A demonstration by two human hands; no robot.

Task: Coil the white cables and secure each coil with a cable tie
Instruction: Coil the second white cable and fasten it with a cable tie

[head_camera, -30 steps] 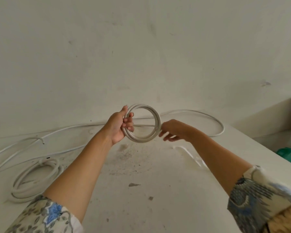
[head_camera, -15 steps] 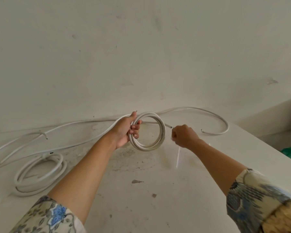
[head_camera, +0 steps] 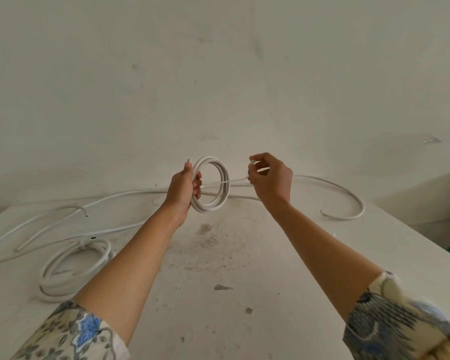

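While the left grip (head_camera: 183,188) holds the white coil (head_camera: 208,209) upright above the worktop (head_camera: 218,255), fingers curled round its left side, the cable tie (head_camera: 237,179) lies almost level across the ring. Its tip is at the left fingers, and its other end is pinched between thumb and fingertips of the right grip (head_camera: 269,178), just right of the coil. Whether it threads through the ring, I cannot tell. Closing the loop likely falls to the right. Another coil (head_camera: 73,271) rests on the worktop, left.
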